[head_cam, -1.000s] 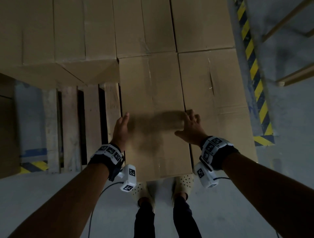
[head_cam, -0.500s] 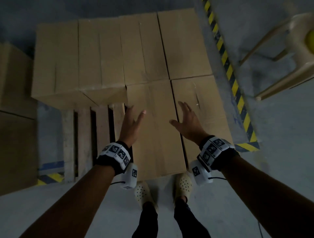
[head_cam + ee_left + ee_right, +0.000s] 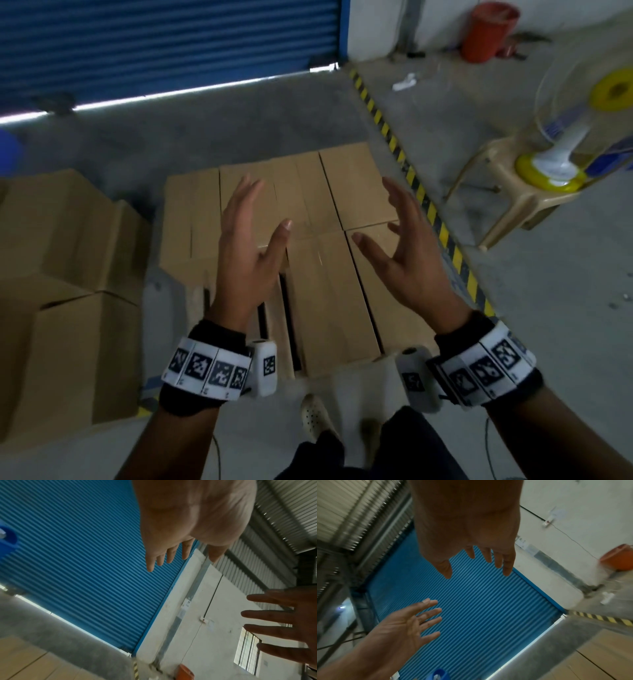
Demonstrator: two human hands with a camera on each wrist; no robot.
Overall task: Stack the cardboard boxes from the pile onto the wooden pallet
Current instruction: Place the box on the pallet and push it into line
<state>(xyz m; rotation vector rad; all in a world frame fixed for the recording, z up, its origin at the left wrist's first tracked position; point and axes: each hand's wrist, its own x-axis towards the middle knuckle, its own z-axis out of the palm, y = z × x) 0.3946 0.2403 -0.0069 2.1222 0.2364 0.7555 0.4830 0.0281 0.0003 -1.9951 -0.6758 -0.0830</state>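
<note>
A: What do you see from the head camera?

B: Both hands are up in the air with nothing in them. The left hand (image 3: 245, 260) has its fingers straight and its thumb out. The right hand (image 3: 400, 253) has its fingers spread and a little bent. They are apart from each other and touch no box.

A: Where are the boxes?

B: The cardboard boxes (image 3: 329, 274) lie side by side on the wooden pallet (image 3: 274, 329), below the hands. Bare slats of the pallet show on its near left part. More boxes, the pile (image 3: 68, 291), sit on the floor to the left.

A: Do the wrist cameras show more?

B: They show less of the boxes, only a bit of cardboard in a low corner. But they look up more. The left wrist view shows the left hand's palm from below, and the right hand off to the side with fingers wide. It shows a window (image 3: 247, 650) and a ribbed metal roof (image 3: 283, 513) too.

A: What else is around?

B: A blue roll-up door (image 3: 164, 41) is at the back, with light under it. A fan (image 3: 575, 126) sits on a tan plastic chair (image 3: 513, 192) on the right. An orange bucket (image 3: 488, 31) stands by the white wall.

A: And the floor?

B: It is grey concrete (image 3: 548, 325). A yellow and black stripe (image 3: 424, 205) runs just beside the pallet's right side. The hands hide part of the boxes.
</note>
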